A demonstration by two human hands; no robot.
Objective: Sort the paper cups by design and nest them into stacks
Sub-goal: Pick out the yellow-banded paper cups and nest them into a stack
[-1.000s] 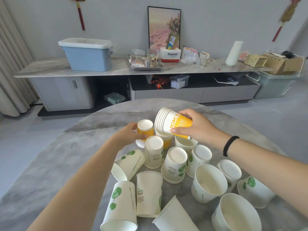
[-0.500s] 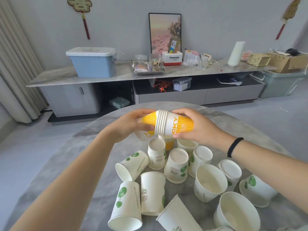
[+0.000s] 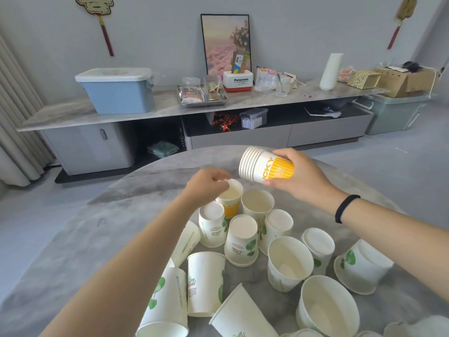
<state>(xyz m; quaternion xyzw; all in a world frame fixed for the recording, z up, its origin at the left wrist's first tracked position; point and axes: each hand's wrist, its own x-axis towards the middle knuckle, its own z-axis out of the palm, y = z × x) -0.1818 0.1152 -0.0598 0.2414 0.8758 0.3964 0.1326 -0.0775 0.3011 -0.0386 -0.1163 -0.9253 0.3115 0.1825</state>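
Observation:
My right hand (image 3: 300, 177) grips a nested stack of yellow-striped cups (image 3: 264, 167), held sideways above the table with the rims pointing left. My left hand (image 3: 206, 187) pinches the near rim of an upright yellow cup (image 3: 230, 199) standing on the table. Beside it stands another upright cup (image 3: 257, 203). Several white cups with green leaf prints (image 3: 241, 239) are scattered in front: some upside down, some upright, some lying on their sides.
The round grey marble table (image 3: 97, 239) holds all the cups. Beyond it a long low sideboard (image 3: 170, 107) carries a blue bin (image 3: 117, 90), a tray of jars and boxes. Grey floor surrounds the table.
The yellow cup my left hand held has gone into the stack. My left hand dropped to another yellow cup on the table; my right hand moved the stack right and up.

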